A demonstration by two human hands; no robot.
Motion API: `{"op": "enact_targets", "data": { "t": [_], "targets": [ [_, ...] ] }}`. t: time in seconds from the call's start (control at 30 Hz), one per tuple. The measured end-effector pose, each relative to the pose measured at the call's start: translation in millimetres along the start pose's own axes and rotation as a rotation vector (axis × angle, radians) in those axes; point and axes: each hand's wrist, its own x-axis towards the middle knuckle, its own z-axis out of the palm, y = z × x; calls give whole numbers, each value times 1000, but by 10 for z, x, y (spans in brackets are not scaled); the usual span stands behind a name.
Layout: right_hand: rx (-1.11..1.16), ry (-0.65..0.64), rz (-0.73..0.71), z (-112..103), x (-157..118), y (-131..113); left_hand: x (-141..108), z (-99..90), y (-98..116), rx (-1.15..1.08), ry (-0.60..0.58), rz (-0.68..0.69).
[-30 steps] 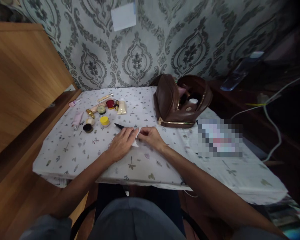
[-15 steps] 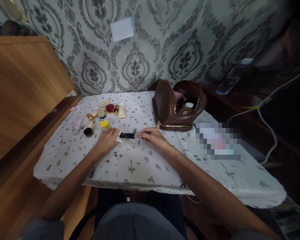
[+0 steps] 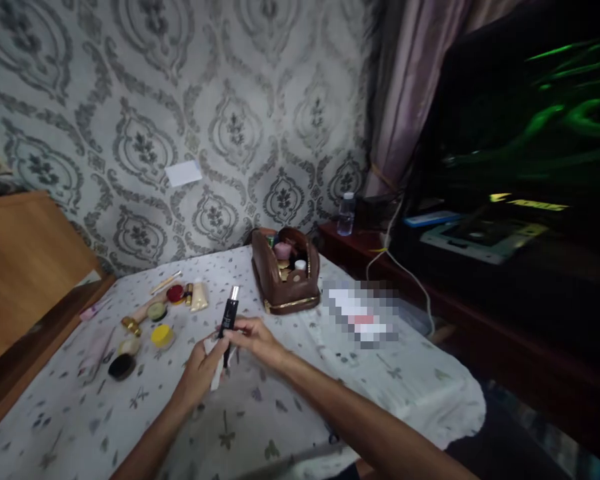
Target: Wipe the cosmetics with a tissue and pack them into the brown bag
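Over the cloth-covered table, a slim black cosmetic tube with a clear, silvery end stands nearly upright, leaning a little. My left hand grips its lower part along with a white wipe or tissue that hangs below the fingers. From the other side, my right hand pinches the tube, thumb and fingers closed on its middle. Left of my hands sit a yellow-lidded jar and a black-lidded jar. Behind them lie a cream squeeze tube, a red-lidded jar and a green-topped jar.
An unzipped brown cosmetic bag with items inside stands behind my hands. A blurred-out flat object lies to its right. Beyond the table are a water bottle, a white cable and a dark screen. A wooden panel borders the left.
The tube has turned from lying level between my hands to nearly upright, clear end up. My right hand has moved from that end onto the black body. The view has swung right and up.
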Motion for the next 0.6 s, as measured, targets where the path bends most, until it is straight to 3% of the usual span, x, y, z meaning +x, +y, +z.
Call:
{"op": "enact_targets", "data": {
  "t": [0.07, 0.2, 0.37, 0.47, 0.6],
  "targets": [
    [11, 39, -50, 17, -31, -51, -5, 166, 82, -150, 51, -48],
    [58, 162, -88, -60, -76, -288, 3, 466, 268, -354, 68, -10],
    [176, 279, -199, -503, -96, -984, 45, 700, 305, -170, -48, 17],
    [-45, 351, -254, -926, -67, -1433, 103, 755, 199, 23, -31, 44],
    [-592, 372, -289, -1464, 47, -1779, 202, 755, -23, 185, 48, 82]
  ]
}}
